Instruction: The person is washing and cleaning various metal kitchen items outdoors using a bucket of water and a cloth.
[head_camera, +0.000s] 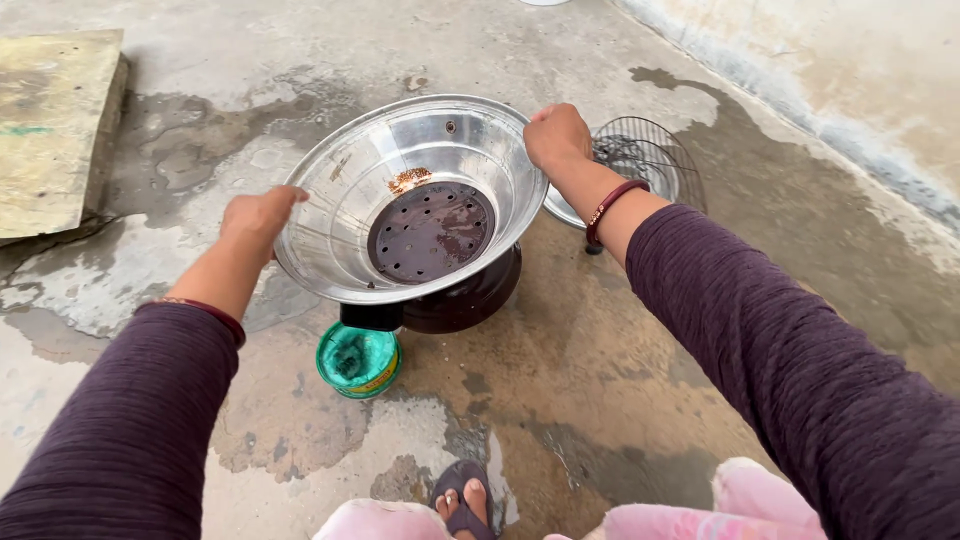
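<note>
Both hands outstretched, left hand (258, 216), right hand (556, 135), gripping steel bowl (340, 215) rim

both hands (258, 215) gripping steel bowl (350, 190) rim

One package only: small round green tub (358, 360), yellow band at its base (open top), at six o'clock below the metal bowl (330, 235).

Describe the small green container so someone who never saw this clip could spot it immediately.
Start from the big shiny metal bowl that both hands grip at the rim, mid-frame on the wet concrete floor. Just below its near edge, beside the dark base under it, sits the green container. It is the only green, round, open-topped thing there, far smaller than the bowl.
</note>
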